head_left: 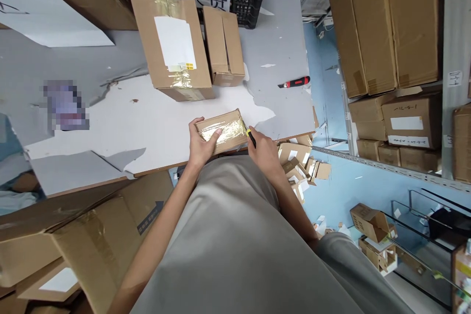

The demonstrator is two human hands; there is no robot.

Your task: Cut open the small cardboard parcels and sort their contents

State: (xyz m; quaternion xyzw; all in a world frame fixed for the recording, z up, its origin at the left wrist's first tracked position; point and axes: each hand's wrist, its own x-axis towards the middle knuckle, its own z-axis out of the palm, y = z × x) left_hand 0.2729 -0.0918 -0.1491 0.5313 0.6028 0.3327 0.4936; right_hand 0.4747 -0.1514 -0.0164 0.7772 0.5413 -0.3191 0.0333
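The left hand [200,149] clasps a taped box [227,130] at its nine o'clock end, and the right hand [264,151] curls tightly round a cutter [251,138] at three o'clock.

Bright, fairly even light with soft shadows; glare flashes off the tape [231,127] on the box [222,144] between the left hand [200,146] and right hand [264,151]. Left of both, a patch [65,105] is pixelated; far out from them, wide-angle distortion stretches the edges
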